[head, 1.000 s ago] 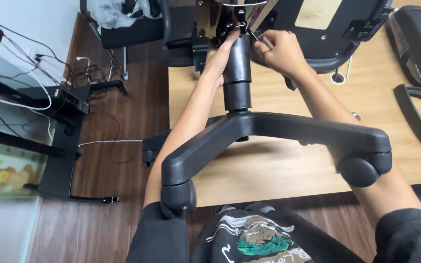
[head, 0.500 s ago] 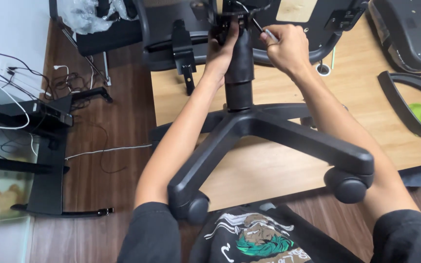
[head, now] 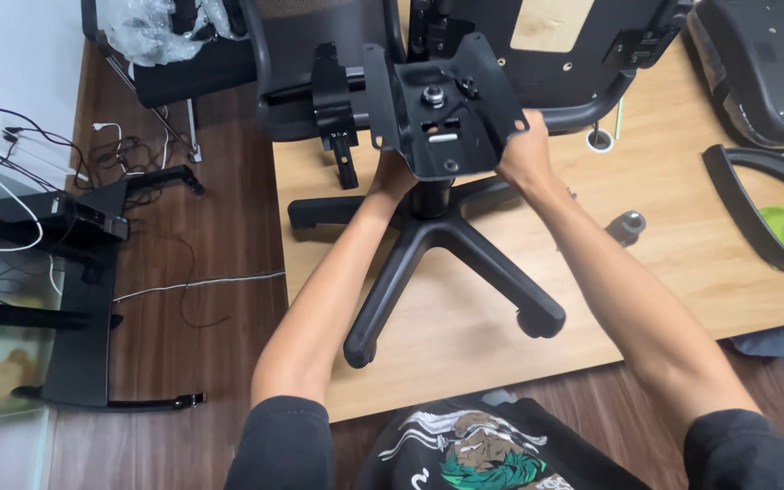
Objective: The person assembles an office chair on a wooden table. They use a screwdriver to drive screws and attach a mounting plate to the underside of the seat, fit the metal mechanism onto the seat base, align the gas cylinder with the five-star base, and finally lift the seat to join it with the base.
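Note:
A black five-legged chair base (head: 465, 263) stands upright on a wooden board (head: 682, 272), with its gas cylinder pointing toward me. On top of the cylinder sits a black metal seat plate (head: 446, 109) with slots and a centre hub. My left hand (head: 394, 174) grips the plate's lower left edge from underneath. My right hand (head: 526, 150) holds its right edge. A lever mechanism (head: 336, 100) sticks out on the plate's left side.
A black mesh chair back (head: 537, 54) lies beyond the plate. A seat pan (head: 764, 63) and an armrest (head: 755, 209) lie at the right, a loose caster (head: 626, 225) near my right arm. Cables and a black stand (head: 74, 272) cover the floor at left.
The base has gone from lying tilted toward me to standing upright. My hands have left the cylinder's tip and now hold the seat plate on top of it.

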